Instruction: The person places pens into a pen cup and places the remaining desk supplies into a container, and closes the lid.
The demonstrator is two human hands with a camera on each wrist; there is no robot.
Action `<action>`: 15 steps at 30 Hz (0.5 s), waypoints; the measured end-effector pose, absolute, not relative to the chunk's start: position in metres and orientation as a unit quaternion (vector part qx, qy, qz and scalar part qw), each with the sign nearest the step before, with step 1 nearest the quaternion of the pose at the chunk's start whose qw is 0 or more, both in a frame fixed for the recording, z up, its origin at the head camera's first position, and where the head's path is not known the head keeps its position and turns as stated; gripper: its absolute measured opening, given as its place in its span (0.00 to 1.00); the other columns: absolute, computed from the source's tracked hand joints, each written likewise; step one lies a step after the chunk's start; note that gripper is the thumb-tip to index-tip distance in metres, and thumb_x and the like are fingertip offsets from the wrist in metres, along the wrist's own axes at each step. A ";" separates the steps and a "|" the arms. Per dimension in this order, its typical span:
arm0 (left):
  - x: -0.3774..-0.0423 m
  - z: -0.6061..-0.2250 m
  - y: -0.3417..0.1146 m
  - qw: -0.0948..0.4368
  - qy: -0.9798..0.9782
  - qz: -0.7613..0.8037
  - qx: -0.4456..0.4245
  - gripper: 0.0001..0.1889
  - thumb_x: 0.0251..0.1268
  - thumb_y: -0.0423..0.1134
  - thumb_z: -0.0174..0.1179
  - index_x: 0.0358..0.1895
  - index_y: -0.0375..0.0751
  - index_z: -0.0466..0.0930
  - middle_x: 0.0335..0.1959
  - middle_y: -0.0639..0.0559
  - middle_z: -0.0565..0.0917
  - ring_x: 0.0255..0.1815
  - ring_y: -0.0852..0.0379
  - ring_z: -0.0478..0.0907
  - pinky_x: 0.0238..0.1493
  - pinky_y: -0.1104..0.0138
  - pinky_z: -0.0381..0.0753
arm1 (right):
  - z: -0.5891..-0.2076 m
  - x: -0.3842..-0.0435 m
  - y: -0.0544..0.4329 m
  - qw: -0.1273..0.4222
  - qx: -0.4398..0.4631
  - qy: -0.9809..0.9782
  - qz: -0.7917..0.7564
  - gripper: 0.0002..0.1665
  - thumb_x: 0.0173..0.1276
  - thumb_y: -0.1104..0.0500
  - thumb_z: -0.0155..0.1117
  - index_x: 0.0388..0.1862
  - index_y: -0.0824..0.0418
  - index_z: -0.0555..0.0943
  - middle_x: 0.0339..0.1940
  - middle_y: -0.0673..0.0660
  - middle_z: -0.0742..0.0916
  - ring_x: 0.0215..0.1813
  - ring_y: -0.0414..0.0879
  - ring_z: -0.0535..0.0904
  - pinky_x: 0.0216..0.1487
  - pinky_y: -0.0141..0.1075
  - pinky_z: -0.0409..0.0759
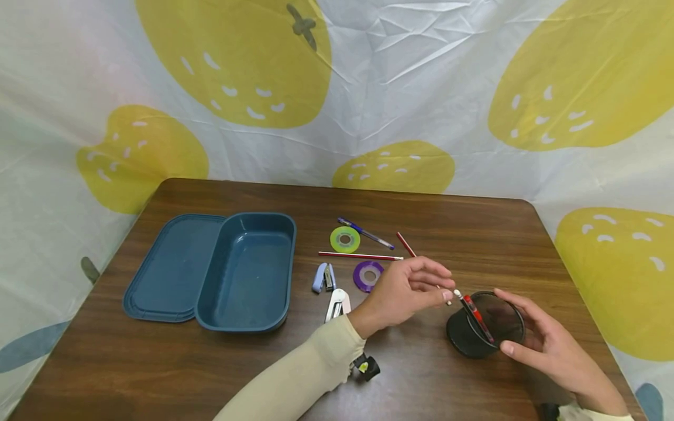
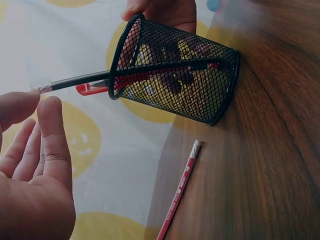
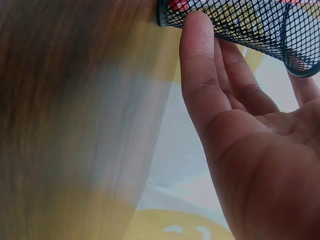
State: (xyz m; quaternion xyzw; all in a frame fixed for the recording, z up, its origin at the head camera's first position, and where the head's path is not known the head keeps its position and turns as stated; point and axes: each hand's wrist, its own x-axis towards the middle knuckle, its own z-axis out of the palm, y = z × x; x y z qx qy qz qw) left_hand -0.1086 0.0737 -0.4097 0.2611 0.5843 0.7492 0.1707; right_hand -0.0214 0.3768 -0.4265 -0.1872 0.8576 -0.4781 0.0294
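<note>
A black mesh pencil cup [image 1: 474, 336] stands tilted toward the left at the table's right side. My right hand [image 1: 560, 348] holds its rim side, thumb on the near side and fingers on the far side. Inside the cup are a dark pencil [image 2: 80, 80], white eraser end sticking out, and a red pen [image 1: 476, 316]. My left hand [image 1: 408, 289] hovers left of the cup. Its extended thumb and fingertips are right by the dark pencil's eraser, with a small gap between them; whether they touch it is unclear. A red-striped pencil [image 2: 180, 195] lies beneath the left hand.
Left of the hands lie another red-striped pencil [image 1: 358, 255], a blue pen [image 1: 365, 233], green tape [image 1: 344, 240], purple tape [image 1: 363, 276], a small blue stapler [image 1: 319, 278] and a white tool [image 1: 337, 301]. Farther left are a blue bin [image 1: 247, 275] and its lid [image 1: 171, 269].
</note>
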 end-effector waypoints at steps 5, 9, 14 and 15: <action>-0.112 -0.412 0.071 0.159 0.599 0.739 0.266 0.15 0.65 0.27 0.71 0.54 0.29 0.84 0.51 0.33 0.90 0.40 0.69 0.88 0.46 0.69 0.89 | -0.427 -0.021 0.377 0.029 -0.188 0.858 -0.476 0.52 0.64 0.79 0.69 0.84 0.63 0.60 0.74 0.45 0.76 0.65 0.30 0.80 0.45 0.34 0.89; -0.114 -0.414 0.070 0.154 0.602 0.739 0.262 0.15 0.65 0.27 0.71 0.53 0.29 0.84 0.51 0.29 0.89 0.40 0.70 0.88 0.46 0.71 0.87 | -0.427 -0.022 0.377 0.030 -0.190 0.856 -0.481 0.52 0.64 0.80 0.68 0.84 0.64 0.59 0.75 0.45 0.76 0.66 0.30 0.80 0.46 0.33 0.89; -0.116 -0.416 0.071 0.147 0.624 0.731 0.236 0.13 0.65 0.29 0.72 0.51 0.31 0.86 0.48 0.34 0.91 0.39 0.69 0.88 0.45 0.72 0.87 | -0.427 -0.022 0.377 0.032 -0.187 0.855 -0.483 0.52 0.65 0.79 0.68 0.84 0.64 0.60 0.75 0.47 0.76 0.67 0.30 0.79 0.47 0.33 0.89; -0.116 -0.417 0.071 0.146 0.632 0.727 0.226 0.13 0.65 0.30 0.73 0.51 0.32 0.86 0.47 0.37 0.92 0.39 0.69 0.88 0.44 0.72 0.87 | -0.428 -0.022 0.377 0.032 -0.187 0.856 -0.482 0.51 0.65 0.79 0.68 0.84 0.63 0.60 0.75 0.47 0.76 0.67 0.30 0.79 0.47 0.33 0.89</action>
